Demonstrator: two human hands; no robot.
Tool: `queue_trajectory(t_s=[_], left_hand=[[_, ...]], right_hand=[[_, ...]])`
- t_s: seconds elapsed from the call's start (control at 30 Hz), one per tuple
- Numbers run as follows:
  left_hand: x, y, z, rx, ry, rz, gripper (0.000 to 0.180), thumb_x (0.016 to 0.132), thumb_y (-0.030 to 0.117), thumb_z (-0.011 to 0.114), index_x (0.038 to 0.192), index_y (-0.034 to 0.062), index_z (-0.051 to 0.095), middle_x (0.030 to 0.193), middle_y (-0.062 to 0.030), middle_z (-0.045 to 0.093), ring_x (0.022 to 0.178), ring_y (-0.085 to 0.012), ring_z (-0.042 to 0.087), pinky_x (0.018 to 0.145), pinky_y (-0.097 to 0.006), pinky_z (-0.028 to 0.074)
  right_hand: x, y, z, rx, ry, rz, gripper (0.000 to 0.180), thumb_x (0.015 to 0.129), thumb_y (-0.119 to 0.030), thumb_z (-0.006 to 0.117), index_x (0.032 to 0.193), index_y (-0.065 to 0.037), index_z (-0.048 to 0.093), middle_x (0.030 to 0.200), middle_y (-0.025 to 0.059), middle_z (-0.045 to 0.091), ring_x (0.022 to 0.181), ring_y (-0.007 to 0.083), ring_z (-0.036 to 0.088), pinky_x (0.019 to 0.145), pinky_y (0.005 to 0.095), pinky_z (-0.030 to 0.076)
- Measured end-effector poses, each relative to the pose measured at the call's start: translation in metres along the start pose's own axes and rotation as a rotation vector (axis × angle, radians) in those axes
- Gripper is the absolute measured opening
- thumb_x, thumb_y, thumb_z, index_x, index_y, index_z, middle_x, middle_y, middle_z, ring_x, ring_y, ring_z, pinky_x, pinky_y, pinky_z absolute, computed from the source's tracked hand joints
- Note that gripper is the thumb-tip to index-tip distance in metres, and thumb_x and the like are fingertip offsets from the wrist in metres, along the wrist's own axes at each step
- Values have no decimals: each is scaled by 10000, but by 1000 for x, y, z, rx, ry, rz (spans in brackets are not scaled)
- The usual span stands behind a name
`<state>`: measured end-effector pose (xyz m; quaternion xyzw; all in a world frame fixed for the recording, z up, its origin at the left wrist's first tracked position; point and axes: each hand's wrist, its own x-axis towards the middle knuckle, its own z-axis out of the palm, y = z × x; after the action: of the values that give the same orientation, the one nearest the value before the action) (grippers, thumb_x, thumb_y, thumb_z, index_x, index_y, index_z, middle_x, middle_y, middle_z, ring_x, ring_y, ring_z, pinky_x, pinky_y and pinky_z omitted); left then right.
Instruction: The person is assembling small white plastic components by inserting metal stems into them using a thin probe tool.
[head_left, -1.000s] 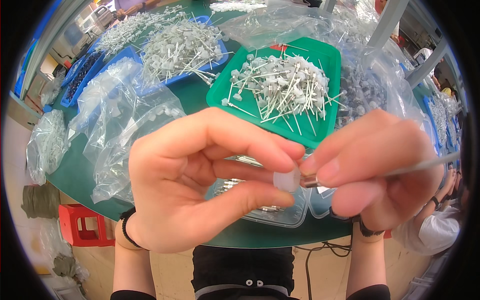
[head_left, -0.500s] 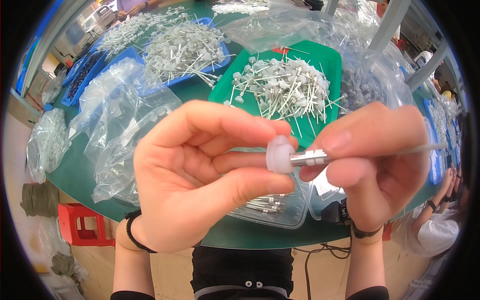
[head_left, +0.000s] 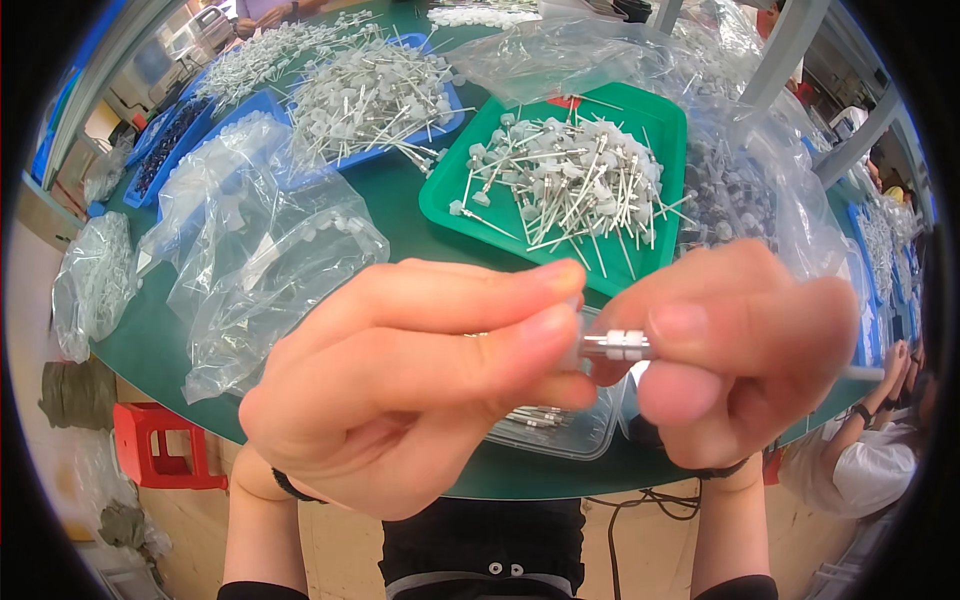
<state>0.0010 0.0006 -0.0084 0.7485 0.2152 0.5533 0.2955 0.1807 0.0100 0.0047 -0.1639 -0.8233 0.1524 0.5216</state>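
Note:
Between the fingertips of my left hand is a white plastic cap, mostly hidden by the fingers. A slim metal rod with white bands meets the cap on its right side. My right hand grips this rod between thumb and forefinger, and its pale far end shows past the hand. Both hands are raised over the near part of the table. Behind them stands a green tray heaped with similar capped rods. Under the hands is a clear plastic box with more rods.
A blue tray piled with capped rods stands at the back left. Clear plastic bags lie on the green table at left, and others lie at back right. A red stool is beside the table. Another person's hands show at far right.
My left hand has turned, and its fingers have closed over the cap, which showed plainly before. The right hand has dropped slightly and still holds the rod.

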Motion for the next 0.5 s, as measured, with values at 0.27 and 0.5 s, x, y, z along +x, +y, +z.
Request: queue_trajectory(t_s=[0.27,0.5], left_hand=[[-1,0,-3,73,-34,94,202,753,-30,573,930,53,521,963,-180,536,785,-258,584,663,-370,507],[-2,-9,-4,143,-25,215,131,791,13,548,917,24,513,949,-183,534,798,-251,580,661,-359,509]], right_hand=[[-5,-2,8,22,82,18,317,790,-307,575,925,-61,428,686,114,555,517,150,547,421,218,434],[-8,4,13,49,107,31,310,797,-309,565,923,-64,422,688,114,549,512,147,538,420,217,431]])
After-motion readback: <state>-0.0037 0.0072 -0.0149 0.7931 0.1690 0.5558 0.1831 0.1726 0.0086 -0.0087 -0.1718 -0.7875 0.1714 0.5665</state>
